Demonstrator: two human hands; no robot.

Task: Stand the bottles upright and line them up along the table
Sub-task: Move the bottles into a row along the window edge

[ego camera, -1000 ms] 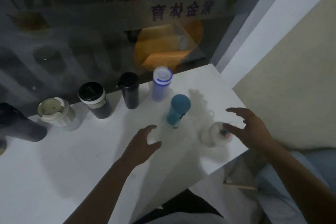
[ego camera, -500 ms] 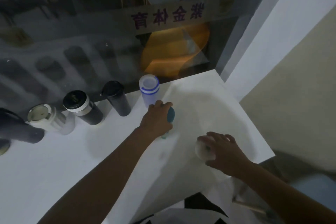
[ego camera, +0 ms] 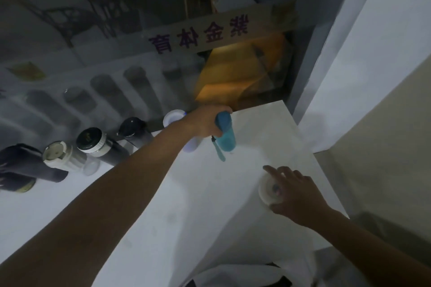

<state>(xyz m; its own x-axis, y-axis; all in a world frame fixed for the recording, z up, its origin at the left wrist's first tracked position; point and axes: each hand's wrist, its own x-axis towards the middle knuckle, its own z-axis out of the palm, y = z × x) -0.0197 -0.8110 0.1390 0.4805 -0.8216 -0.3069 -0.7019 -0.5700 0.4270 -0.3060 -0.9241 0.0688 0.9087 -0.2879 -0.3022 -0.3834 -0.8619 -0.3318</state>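
Fingers of our left hand (ego camera: 205, 122) now clamp the teal bottle (ego camera: 225, 134), carried back beside the row w/ strap dangling; right hand (ego camera: 296, 196) grips the white bottle (ego camera: 270, 190) near table (ego camera: 163, 193) edge — both nearly lined up.

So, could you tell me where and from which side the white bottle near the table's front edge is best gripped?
Grip the white bottle around its lid rim, coming from above: it stands upright, and the right hand already cups that lid from above and to the right.
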